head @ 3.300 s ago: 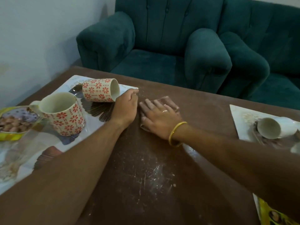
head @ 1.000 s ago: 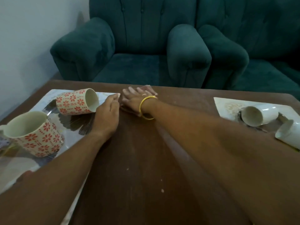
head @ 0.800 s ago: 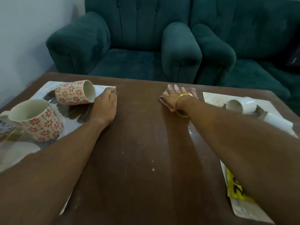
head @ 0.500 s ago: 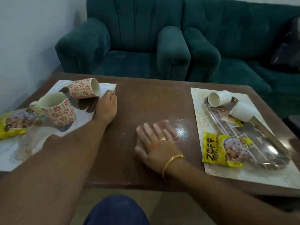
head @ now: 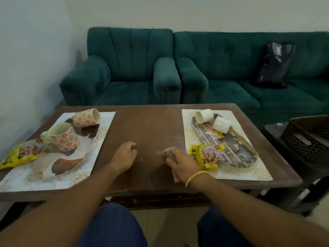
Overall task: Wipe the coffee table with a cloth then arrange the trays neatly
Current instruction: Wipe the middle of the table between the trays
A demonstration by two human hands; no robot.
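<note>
Wiping is under way, not complete. The right hand [head: 181, 164] lies on the cloth [head: 165, 152] near the front edge of the table [head: 153, 125], just beside the right tray [head: 238, 152]. Blur hides its fingers, so we cannot tell whether it presses flat or pinches. The left hand [head: 124, 155] sits mid-table, fingers loosely curled, holding nothing. Pale smears and a crumb [head: 141, 159] show on the bare wood — more passes are needed, in our judgement.

Arranging looks unstarted. On the left tray [head: 69, 164] one mug [head: 63, 136] looks upright and another [head: 86, 117] lies tipped. Two cups [head: 204, 115] lie on the right tray. A packet [head: 204, 155] overhangs it beside the wiping hand — the nearest obstruction. The mats [head: 106, 120] cover wood the cloth cannot reach.
</note>
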